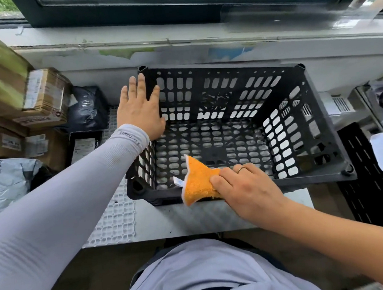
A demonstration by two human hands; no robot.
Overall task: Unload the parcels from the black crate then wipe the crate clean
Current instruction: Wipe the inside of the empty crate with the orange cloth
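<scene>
The black crate stands on the grey table with nothing inside it. My left hand lies flat with fingers spread over the crate's far left corner and left rim. My right hand is shut on an orange cloth and presses it over the crate's near rim, a corner of the cloth hanging inside. Cardboard parcels, a black bagged parcel and a grey mail bag sit in a pile to the left of the crate.
A white plastic grid mat lies under the crate's left side. A window sill runs behind the crate. A black perforated panel and grey devices sit to the right. The table's near edge is close to my body.
</scene>
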